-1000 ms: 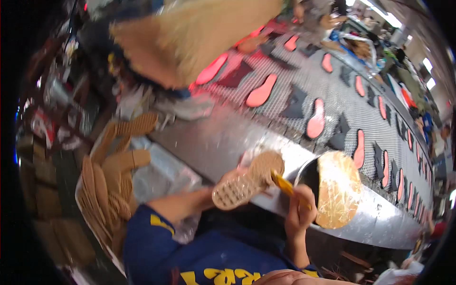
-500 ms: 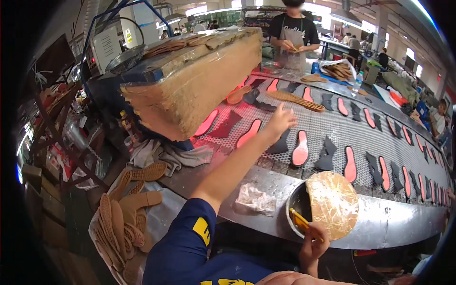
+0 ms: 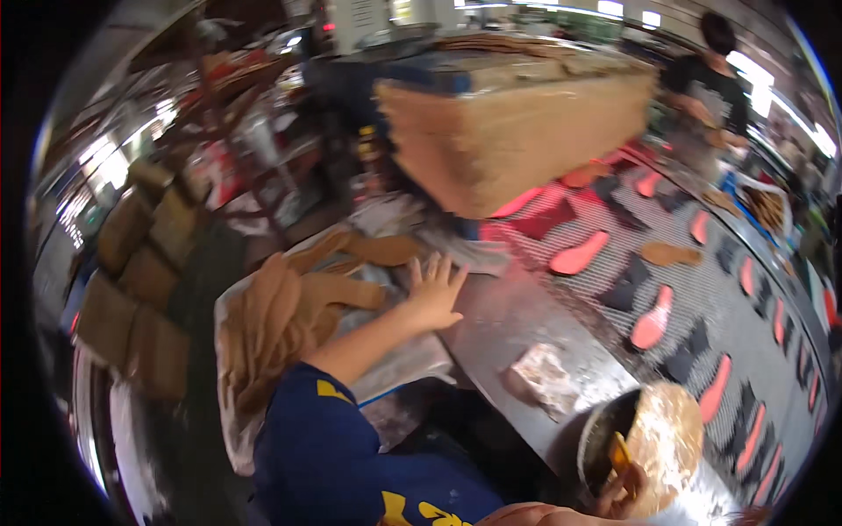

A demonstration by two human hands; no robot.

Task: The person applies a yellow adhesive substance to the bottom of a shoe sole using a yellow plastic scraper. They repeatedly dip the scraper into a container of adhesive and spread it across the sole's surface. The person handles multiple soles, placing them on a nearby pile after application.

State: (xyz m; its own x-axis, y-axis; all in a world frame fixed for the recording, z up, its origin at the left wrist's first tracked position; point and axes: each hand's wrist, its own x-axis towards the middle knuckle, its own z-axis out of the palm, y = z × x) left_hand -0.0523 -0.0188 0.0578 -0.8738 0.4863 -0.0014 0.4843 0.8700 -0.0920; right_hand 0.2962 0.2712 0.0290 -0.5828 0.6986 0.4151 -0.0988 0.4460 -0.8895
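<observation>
soles (image 3: 274, 298) left of pot (image 3: 598, 443), insoles (image 3: 653, 317) on belt (image 3: 693, 291) beyond

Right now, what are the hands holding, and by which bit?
The right hand holds a yellow brush-like tool by its near end; the left hand holds nothing.

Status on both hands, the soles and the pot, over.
Left hand open, near tan soles. Right hand gripping yellow tool at pot. Tan cover partly over pot's mouth.
</observation>
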